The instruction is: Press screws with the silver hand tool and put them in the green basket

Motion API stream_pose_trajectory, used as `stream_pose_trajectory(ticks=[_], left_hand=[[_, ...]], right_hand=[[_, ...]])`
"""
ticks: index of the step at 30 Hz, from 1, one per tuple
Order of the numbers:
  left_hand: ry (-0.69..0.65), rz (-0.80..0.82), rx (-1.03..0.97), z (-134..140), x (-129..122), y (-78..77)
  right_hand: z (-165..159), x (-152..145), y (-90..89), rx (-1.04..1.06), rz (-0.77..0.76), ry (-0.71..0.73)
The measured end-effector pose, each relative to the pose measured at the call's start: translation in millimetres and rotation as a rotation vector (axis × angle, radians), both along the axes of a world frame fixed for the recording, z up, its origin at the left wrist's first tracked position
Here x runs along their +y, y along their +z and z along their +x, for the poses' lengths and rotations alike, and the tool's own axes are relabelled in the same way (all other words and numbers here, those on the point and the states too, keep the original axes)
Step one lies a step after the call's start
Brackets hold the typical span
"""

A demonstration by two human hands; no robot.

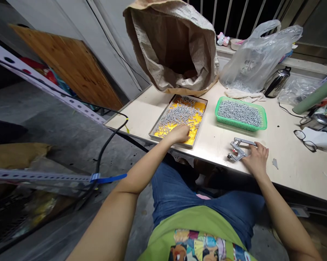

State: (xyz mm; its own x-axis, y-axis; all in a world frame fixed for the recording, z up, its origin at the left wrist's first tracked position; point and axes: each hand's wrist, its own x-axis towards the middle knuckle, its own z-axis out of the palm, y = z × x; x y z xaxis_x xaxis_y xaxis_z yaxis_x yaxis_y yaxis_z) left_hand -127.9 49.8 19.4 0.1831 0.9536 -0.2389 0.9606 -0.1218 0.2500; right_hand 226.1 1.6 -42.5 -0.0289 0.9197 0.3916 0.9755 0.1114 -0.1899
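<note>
My left hand [180, 133] is over the near part of a shallow tray [194, 145] with a yellow bottom, its fingers curled down among small silvery metal pins [179, 115]. What it pinches, if anything, is hidden. At the table's front edge my right hand [257, 156] is closed around the handles of a grey metal plier-like hand tool [238, 150], whose jaw end points left. Beyond that tool stands a green plastic basket [220, 119] filled with similar small metal pieces.
A large open woven sack [149, 54] stands behind the tray. At the back right are a clear plastic bag [250, 61], a steel flask [277, 81] and a green cylinder [315, 95]. Eyeglasses [305, 140] lie at right. A perforated metal rack [57, 92] with black cable is on the left.
</note>
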Motion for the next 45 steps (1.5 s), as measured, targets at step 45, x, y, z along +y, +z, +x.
stream_pose_trajectory(ticks=[45], left_hand=[[0.149, -0.08, -1.012, 145, -43, -34.2]], right_hand=[[-31, -8, 22.2, -0.269, -0.01, -0.009]])
